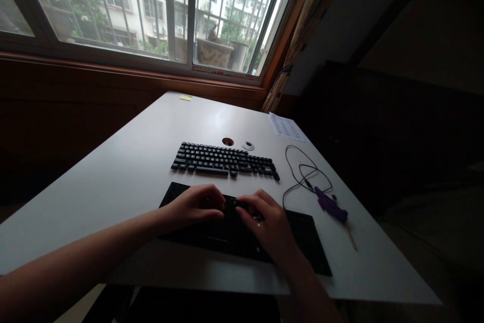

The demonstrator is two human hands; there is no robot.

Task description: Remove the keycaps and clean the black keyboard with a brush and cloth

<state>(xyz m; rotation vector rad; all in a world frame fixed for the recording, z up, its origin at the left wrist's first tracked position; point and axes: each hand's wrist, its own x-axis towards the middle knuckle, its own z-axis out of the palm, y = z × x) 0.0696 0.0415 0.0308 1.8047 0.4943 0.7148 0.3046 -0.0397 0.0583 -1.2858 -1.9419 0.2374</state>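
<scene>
A black keyboard base (313,247) lies near the front edge of the table, its keycaps off over much of the dark surface. Over its middle, my left hand (202,204) is curled, thumb and fingertips close together; what they hold, if anything, is hidden. Close beside it, my right hand (266,214) pinches a small black keycap (241,204) between thumb and fingers, just above the base. Beyond the base, loose black keycaps (212,156) are set out in rows in a keyboard layout, with a long spacebar (212,171) at the near side.
A black cable (297,184) loops to the right of the base. Beside it lie a purple cloth (330,205) and a thin wooden stick (351,237). Farther back are a cable hole (228,141), a round grey cover (248,145), printed paper (288,128) and a yellow note (185,97).
</scene>
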